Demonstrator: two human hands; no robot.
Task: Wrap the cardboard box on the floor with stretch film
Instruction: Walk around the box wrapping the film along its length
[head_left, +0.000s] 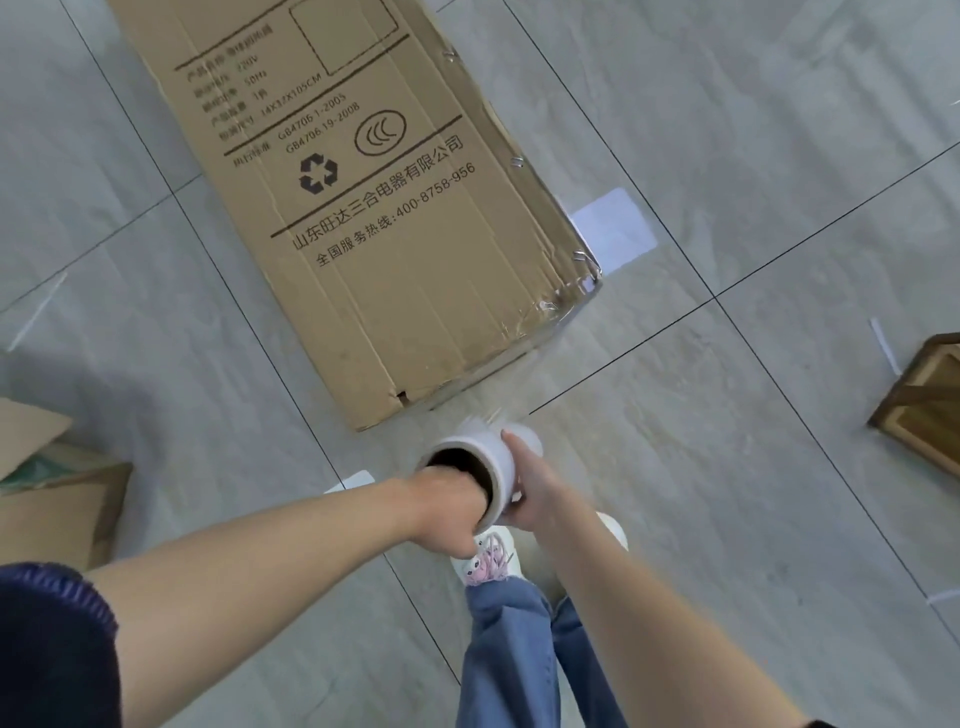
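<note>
A long brown cardboard box (363, 218) with black printed text lies flat on the grey tiled floor, running from the top of the view to the centre. Just below its near end I hold a roll of clear stretch film (480, 457) on a cardboard core. My left hand (452, 509) has its fingers pushed inside the core's open end. My right hand (524, 493) grips the roll's outer side. A thin sheet of film (550, 358) stretches from the roll up to the box's near right corner, where wrinkled film clings to the edge.
An open cardboard box (57, 488) sits at the left edge. A wooden frame (924, 400) stands at the right edge. My legs in blue jeans and white shoes (488, 561) are below the roll. Grey floor tiles surround the box.
</note>
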